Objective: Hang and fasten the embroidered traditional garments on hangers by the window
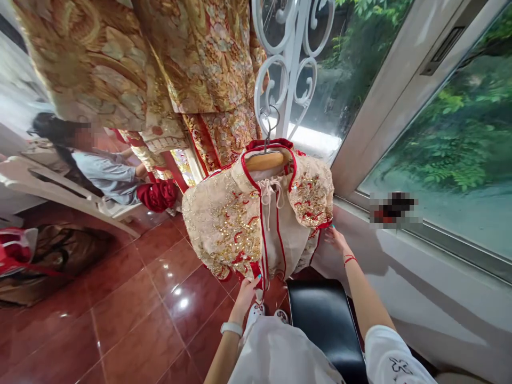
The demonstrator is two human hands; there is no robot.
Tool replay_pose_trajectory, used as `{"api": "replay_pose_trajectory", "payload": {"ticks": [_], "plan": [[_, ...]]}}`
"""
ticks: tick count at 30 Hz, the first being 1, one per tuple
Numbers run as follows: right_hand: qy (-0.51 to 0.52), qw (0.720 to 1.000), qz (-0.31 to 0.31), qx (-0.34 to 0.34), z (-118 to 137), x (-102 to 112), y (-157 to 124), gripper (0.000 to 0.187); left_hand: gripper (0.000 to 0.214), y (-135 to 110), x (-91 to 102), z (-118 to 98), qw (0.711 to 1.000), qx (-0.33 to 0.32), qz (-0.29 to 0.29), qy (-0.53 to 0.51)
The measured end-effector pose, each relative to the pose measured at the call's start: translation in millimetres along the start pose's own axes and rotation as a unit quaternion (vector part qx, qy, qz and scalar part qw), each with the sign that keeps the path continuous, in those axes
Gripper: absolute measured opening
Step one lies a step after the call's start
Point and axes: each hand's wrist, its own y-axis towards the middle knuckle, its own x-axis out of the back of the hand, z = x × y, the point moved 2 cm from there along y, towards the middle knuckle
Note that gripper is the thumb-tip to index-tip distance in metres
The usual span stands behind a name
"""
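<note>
A cream jacket [224, 213] with gold sequin embroidery and red trim hangs in front of me on a hanger [266, 161]. Its front is parted, with a pale cord tied in a bow at the neck. My left hand [247, 293] pinches the lower front edge, thumb on top and the other fingers mostly hidden. At the right sleeve's red cuff, my right hand [337, 240] grips the fabric between thumb and fingers. The hanger's hook loops onto a white scrolled metal stand [294, 69].
A black seat [324, 320] stands close by my right leg. Gold patterned garments [200, 58] hang at the upper left. Further left a person [108, 170] sits on a white chair [60, 186] with red cloth. A brown bag [68, 261] lies on the tiled floor. Windows [452, 138] line the right.
</note>
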Motion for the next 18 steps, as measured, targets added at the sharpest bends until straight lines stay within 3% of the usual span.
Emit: {"api": "replay_pose_trajectory", "payload": {"ticks": [6,11,14,18], "plan": [[0.033,0.997,0.054,-0.034,5,5,33,0.029,0.037,-9,0.4,-13,1.0,0.001,0.016,0.02],[0.044,0.994,0.075,-0.064,-7,19,16,0.033,0.041,-17,1.0,-20,1.0,-0.006,0.015,0.016],[0.053,0.992,0.073,-0.085,-16,25,2,0.023,0.04,-20,1.9,-18,1.0,-0.004,0.012,0.021],[0.054,0.987,0.106,-0.105,-16,14,0,0.007,0.04,-22,-2.8,-20,0.999,0.005,0.022,0.023]]}}
